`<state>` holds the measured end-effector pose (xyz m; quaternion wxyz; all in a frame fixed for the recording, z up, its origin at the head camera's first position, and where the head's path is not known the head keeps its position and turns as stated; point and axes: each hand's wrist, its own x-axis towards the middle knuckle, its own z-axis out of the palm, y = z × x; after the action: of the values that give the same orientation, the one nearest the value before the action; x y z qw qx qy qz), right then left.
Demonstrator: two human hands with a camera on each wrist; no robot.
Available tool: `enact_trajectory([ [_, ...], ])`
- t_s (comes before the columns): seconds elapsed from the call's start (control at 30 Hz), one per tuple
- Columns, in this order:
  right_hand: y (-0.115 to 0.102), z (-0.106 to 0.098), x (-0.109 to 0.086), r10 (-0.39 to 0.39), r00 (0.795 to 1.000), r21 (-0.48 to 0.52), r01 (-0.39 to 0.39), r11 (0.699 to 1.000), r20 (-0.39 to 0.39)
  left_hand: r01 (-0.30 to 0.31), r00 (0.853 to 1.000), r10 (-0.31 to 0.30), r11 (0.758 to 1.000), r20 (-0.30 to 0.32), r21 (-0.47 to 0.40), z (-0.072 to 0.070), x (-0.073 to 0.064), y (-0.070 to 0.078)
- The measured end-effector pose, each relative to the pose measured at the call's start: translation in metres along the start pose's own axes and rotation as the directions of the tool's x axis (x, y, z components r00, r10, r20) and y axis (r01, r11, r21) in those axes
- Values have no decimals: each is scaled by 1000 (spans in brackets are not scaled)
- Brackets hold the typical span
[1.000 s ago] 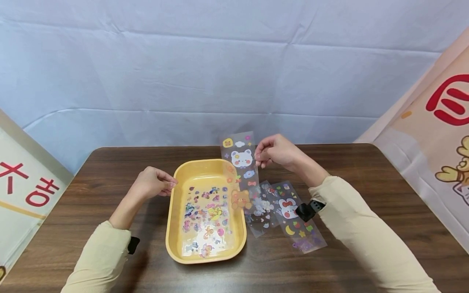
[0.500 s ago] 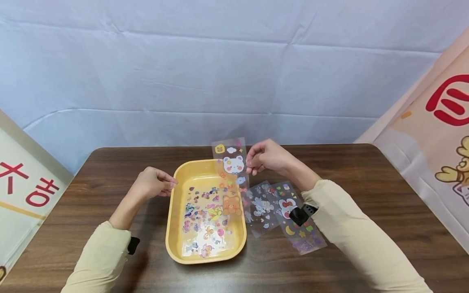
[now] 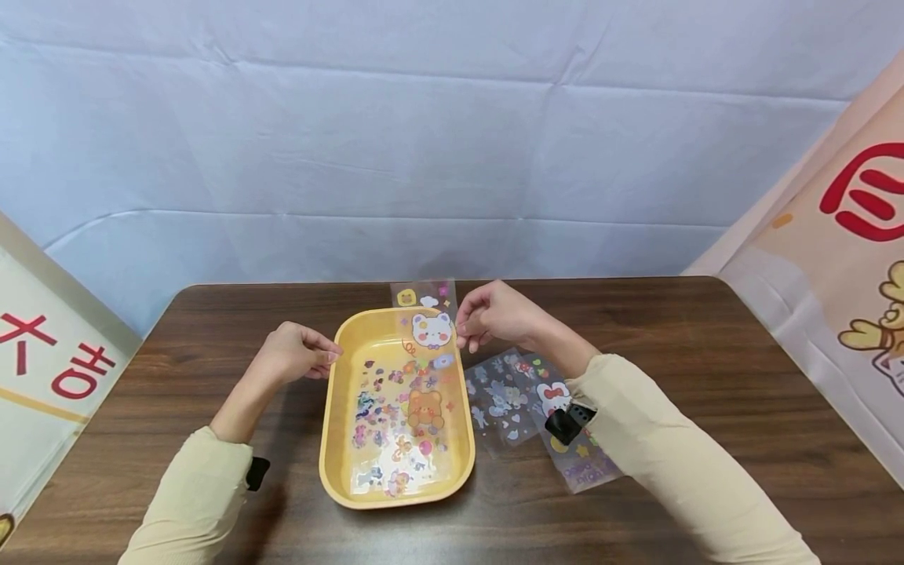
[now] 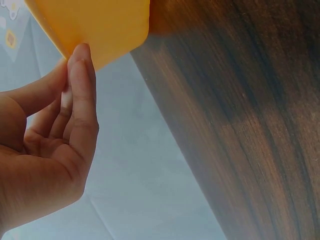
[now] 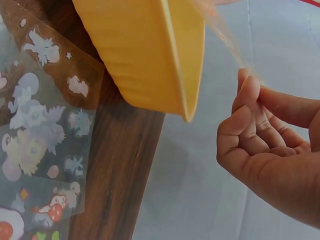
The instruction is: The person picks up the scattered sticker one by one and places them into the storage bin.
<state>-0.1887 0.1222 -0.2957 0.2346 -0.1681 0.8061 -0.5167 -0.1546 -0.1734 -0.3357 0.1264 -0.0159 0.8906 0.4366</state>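
My left hand (image 3: 288, 355) pinches the left rim of a yellow tray (image 3: 328, 447) between thumb and fingers; the left wrist view shows the same grip near the tray's corner. Between its thumb and fingertips, my right hand (image 3: 507, 318) holds the right edge of a clear sticker sheet (image 3: 431, 331) with a white bear and a brown bear. This sheet hangs over the tray's right half, its top end past the far rim. Inside the tray lies another clear sticker sheet (image 3: 402, 449) with small colourful figures. In the right wrist view the held sheet (image 5: 225, 37) appears edge-on.
Several clear sticker sheets (image 3: 504, 396) overlap on the brown wooden table (image 3: 678, 353) right of the tray. One with a white rabbit (image 3: 553, 398) is partly hidden by my right wrist's black strap (image 3: 567, 424). A pale cloth (image 3: 452, 141) hangs behind the table.
My right hand has moved left and nearer, bringing the bear sticker sheet from the tray's right rim to over the tray. The left hand and tray have stayed in place.
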Motion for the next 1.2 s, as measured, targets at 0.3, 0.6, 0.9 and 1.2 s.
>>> enact_trajectory([
  [0.3, 3, 10, 3, 19, 1000, -27, -18, 999, 18, 5, 1000, -5, 1000, -2, 4, 0, 0, 0],
  [0.6, -3, 19, 5, 25, 999, -43, -24, 999, 32, 5, 1000, -5, 1000, 2, 9, 0, 0, 1],
  [0.9, -11, 28, 8, 2, 998, -30, 0, 1000, 70, -1, 1000, 1, 1000, 4, 12, -1, 0, 1],
  [1.2, -16, 39, 10, 4, 994, -26, -1, 1000, 109, 0, 1000, 0, 1000, 12, 4, 0, 0, 0],
])
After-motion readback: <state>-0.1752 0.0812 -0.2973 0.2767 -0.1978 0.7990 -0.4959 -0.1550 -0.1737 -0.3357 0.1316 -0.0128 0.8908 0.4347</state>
